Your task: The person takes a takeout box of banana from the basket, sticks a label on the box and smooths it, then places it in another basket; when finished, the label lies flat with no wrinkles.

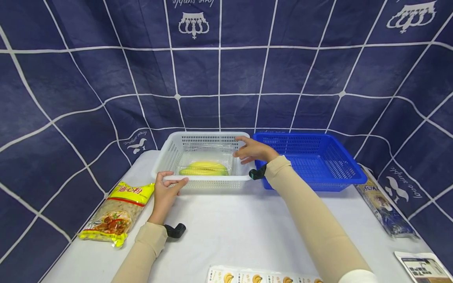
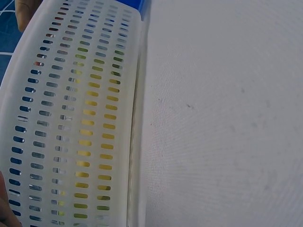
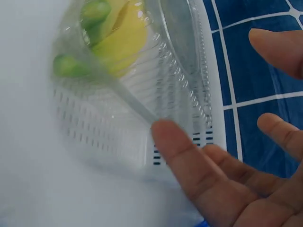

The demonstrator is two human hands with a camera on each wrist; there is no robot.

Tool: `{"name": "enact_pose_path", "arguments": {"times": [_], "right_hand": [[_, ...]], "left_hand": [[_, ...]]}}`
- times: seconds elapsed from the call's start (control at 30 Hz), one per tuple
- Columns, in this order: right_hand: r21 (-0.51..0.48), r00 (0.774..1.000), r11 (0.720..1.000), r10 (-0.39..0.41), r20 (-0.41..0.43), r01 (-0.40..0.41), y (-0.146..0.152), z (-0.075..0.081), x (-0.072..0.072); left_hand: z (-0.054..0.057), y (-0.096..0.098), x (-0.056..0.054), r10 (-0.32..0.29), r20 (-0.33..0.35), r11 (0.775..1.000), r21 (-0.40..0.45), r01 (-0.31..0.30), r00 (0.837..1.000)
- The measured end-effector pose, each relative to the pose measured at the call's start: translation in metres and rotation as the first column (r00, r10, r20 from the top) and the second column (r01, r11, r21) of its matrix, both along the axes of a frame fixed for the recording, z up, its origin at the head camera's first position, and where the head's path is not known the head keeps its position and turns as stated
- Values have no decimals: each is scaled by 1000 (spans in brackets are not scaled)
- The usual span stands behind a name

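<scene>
A white perforated basket (image 1: 209, 178) stands at the back of the table. Inside it lies a clear plastic box (image 1: 189, 157) holding yellow, banana-like fruit (image 1: 205, 168) with green ends (image 3: 71, 65). My left hand (image 1: 169, 193) grips the basket's front rim near its left corner, thumb along the rim. Only a bit of that hand shows at the edge of the left wrist view. Over the basket's right end is my right hand (image 1: 255, 150), its fingers spread and holding nothing. From the right wrist view I cannot tell whether a fingertip touches the box.
A blue basket (image 1: 308, 181) stands just right of the white one. On the left lies a bag of pasta (image 1: 118, 212). At the right are a dark packet (image 1: 385, 206) and a flat pack (image 1: 422, 267). A banana-printed strip (image 1: 262, 277) lies at the front edge.
</scene>
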State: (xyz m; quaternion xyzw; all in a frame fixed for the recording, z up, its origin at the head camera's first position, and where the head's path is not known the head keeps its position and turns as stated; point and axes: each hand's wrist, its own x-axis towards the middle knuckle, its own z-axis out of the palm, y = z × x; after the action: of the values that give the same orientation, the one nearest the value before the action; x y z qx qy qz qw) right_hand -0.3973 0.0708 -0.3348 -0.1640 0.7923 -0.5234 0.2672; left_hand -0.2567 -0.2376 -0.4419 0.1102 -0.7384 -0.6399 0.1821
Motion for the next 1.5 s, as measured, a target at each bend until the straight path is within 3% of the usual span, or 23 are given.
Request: {"name": "enact_pose_path", "arguments": {"times": [0.2,0.37,0.57,0.77,1.07,1.5], "right_hand": [[88,998,996,-38,53,33,-13,4,-2],[116,990,993,-44,136,28,-24,5,-2],[153,982,986,-90,168,64,-32,0,-6],[152,982,986,-98,160,74,-38,-4,-6],[94,967,989,-129,218,111,-45,-7,-4],[61,977,995,-86,197,76,-49,-3,-3]], "left_hand": [[0,-1,1,-3,1,1000,-2,3,1000],[1,-1,1,1,7,1000,-4,-1,1000],[1,-2,1,-2,10,1000,-8,2,1000],[-1,-2,1,-1,-4,1000,-5,1,1000],[-3,-2,-1,-7,-14,1000,-2,7,1000],[-3,-2,0,1,-6,1000,-4,-1,1000]]}}
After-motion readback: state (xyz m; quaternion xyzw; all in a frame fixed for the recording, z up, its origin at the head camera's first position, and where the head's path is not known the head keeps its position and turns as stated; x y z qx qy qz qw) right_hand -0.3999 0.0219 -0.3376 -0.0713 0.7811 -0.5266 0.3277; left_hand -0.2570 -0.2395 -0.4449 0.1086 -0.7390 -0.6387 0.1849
